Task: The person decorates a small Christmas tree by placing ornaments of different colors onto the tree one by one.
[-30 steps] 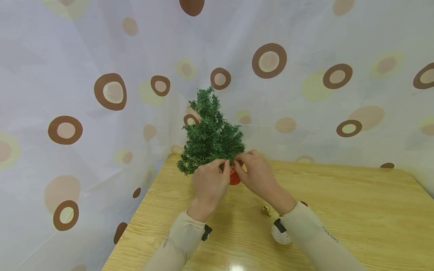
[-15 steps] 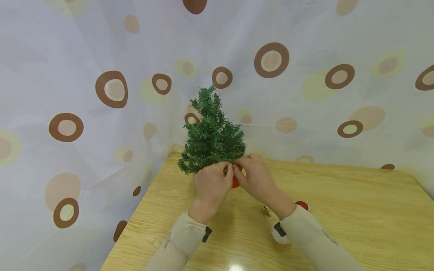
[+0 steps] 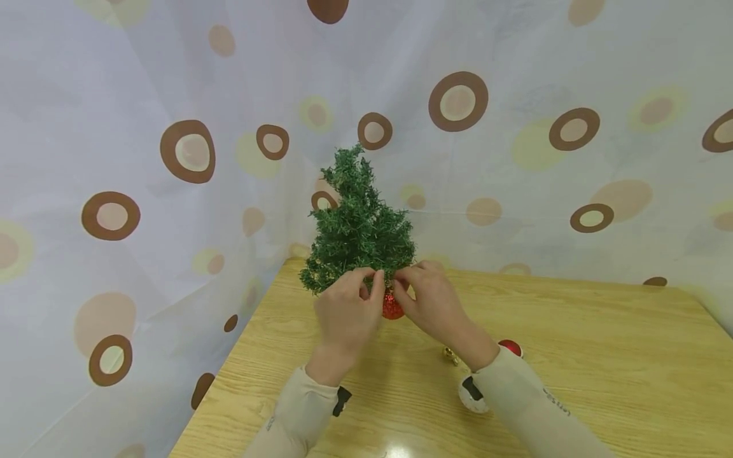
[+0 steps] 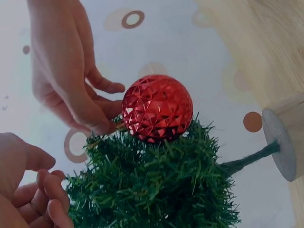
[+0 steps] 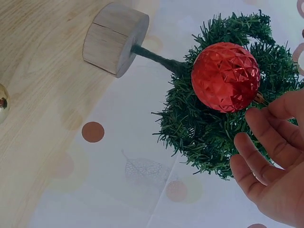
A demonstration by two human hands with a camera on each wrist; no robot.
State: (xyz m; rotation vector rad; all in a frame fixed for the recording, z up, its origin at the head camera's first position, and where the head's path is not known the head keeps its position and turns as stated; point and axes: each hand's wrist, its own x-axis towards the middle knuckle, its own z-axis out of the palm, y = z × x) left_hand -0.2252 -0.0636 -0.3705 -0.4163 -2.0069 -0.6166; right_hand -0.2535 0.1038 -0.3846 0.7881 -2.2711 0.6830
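A faceted red Christmas ball [image 4: 159, 107] hangs at the lower front branches of a small green artificial Christmas tree [image 3: 361, 222]. My right hand [image 3: 435, 302] pinches at the ball's gold cap and cord with thumb and forefinger, as the right wrist view shows from close up. To the left of the ball is my left hand [image 3: 346, 315], its fingers loosely bent beside the branch tips and nothing visible between them. The tree's thin wrapped stem runs into a round wooden base [image 5: 109, 42], which my hands hide in the head view.
On the wooden table [image 3: 572, 356], near my right forearm, lie a small gold ornament [image 3: 450, 355], a white ball [image 3: 471, 399] and a red ball [image 3: 511, 347] partly behind the sleeve. A patterned curtain [image 3: 515, 63] stands behind the table and along its left side.
My left hand has drawn a little left, away from the right hand's fingertips. More of the red ball shows between the hands. My right hand stays nearly in place.
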